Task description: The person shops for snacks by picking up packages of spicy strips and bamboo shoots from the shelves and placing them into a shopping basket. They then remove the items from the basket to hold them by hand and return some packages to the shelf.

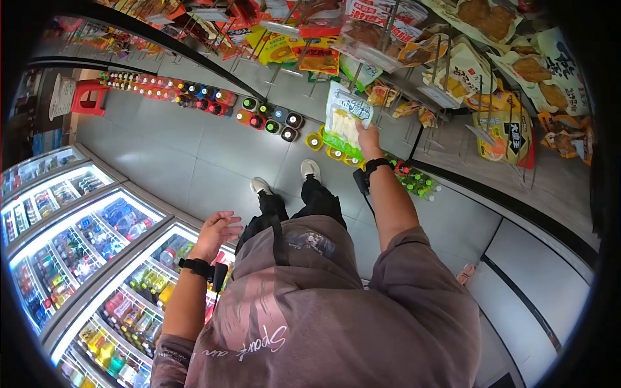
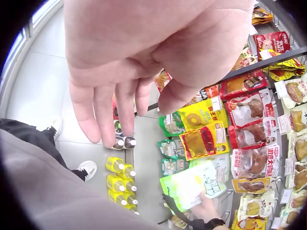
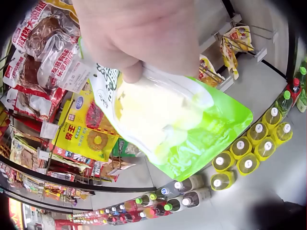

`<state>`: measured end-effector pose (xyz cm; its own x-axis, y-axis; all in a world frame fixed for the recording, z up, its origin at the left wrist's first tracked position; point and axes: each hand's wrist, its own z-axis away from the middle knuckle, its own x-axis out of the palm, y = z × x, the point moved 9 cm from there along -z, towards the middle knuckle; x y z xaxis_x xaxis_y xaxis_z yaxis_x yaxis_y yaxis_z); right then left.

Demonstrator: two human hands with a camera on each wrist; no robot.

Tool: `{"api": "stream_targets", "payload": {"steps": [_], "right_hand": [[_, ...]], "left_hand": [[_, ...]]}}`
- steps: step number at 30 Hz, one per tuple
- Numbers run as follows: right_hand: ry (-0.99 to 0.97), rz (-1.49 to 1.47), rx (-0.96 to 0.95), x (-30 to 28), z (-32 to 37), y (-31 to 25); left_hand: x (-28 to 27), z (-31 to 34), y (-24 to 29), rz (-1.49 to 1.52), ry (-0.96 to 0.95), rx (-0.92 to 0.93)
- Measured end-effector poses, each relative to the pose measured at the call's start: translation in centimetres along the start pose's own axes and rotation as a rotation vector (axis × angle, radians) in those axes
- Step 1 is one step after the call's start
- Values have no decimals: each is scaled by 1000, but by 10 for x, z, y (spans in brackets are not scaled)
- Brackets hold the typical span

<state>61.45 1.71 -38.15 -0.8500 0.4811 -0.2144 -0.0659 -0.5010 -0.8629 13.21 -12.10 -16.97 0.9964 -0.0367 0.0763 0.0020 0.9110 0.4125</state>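
Note:
The right hand (image 1: pixel 370 141) pinches the edge of a white and green snack packet (image 1: pixel 347 121), held in front of the hanging packets at the shelf. In the right wrist view the thumb of the right hand (image 3: pixel 139 38) lies on the packet (image 3: pixel 168 120), whose green end points away from the hand. Near the body, on the side of the lit coolers, the left hand (image 1: pixel 217 234) hangs with its fingers loosely extended and holds nothing. The left wrist view shows the left hand (image 2: pixel 153 57) large, with the packet (image 2: pixel 192 184) beyond it.
Hooks carry yellow packets (image 2: pixel 204 141) and other packaged food. Yellow-bodied bottles (image 3: pixel 266 148) and rows of dark and red bottles (image 1: pixel 207 103) stand on the floor below the shelf. A red stool (image 1: pixel 88 97) is at the far end. Lit coolers (image 1: pixel 97 239) line the left side.

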Motion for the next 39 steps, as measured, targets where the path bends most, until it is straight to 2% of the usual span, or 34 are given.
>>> {"api": "stream_targets", "payload": {"steps": [7,12,18,19,21,22,24,28,30,32,33,34,38,39], "right_hand": [[-47,90,-57,0,0,2],[-58,-119,39,8,-11,-10],[-106,-255,143,19,-18,4],[-110,-251,144,21,-15,-6],[-71,-312,289,20,-5,-25],[-74,-307,290,21,-13,-24],[-130,-522,330,33,-41,-20],[-100,-590,426,48,-53,-60],[-119,-571,455,51,-71,-63],[-31,-568,422,43,-75,-88],[-156,-598,488,51,-112,-56],[-161,-593,493,51,-127,-46],[-114,-397,536,44,-140,-37],[-37,-318,510,34,-137,-39]], "left_hand": [[-8,-2,-10,12,20,-20],[-7,-3,-11,-1,9,-21],[-11,-6,-14,31,16,-12],[-12,-6,-15,36,18,-14],[-15,-7,-17,42,18,-15],[-15,-8,-19,47,18,-16],[-19,-8,-22,59,36,-23],[-25,-5,-31,97,64,-25],[-29,-3,-35,119,94,-29],[-31,3,-40,143,119,-36],[-34,4,-44,153,126,-38],[-37,6,-48,161,132,-41],[-53,13,-63,175,197,-74],[-58,13,-66,176,196,-67]]}}
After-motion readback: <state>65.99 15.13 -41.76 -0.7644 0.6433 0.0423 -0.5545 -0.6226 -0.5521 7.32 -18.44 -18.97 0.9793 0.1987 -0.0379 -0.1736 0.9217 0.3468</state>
